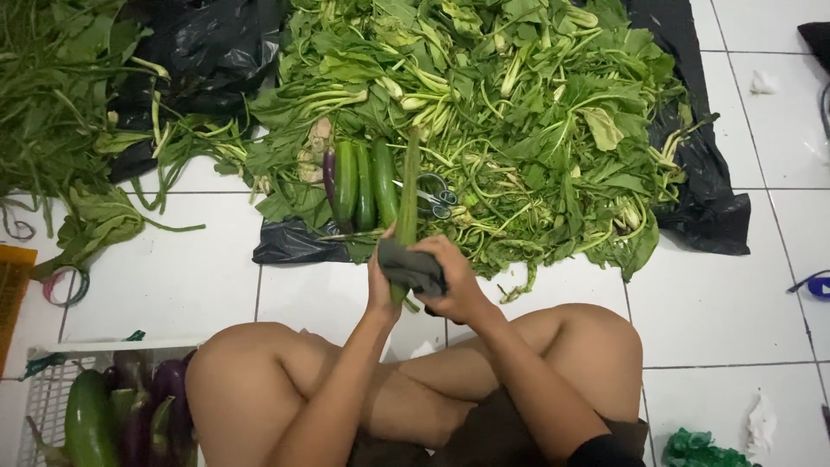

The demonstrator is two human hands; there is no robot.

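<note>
While the person sits cross-legged on the white tile floor [173,285], both hands meet just above the knees, near the front edge of the black plastic sheet [294,244]. Left hand [379,290] is closed around the lower part of a long green cucumber [407,195], fingers curled tight on it. Right hand [454,281] presses a dark grey cloth [411,266] against the same cucumber, cloth wrapped round the stem & pinched betw. thumb and fingers. Cucumber points away from the person, its far end lying over the sheet's front edge, tip among the leaves.

Just beside it, to the left, 3 more cucumbers [363,183] lie side by side w/ a slim purple eggplant [328,173] at their left. Scissors [437,197] rest just right of the held cucumber, on the leaves. A big heap of leafy greens [519,112] covers most of the sheet. A second bunch of greens [52,104] sits at the floor's far-left side. Near-left corner: white plastic basket [39,393] w/ a cucumber and purple eggplants [164,398] inside.
</note>
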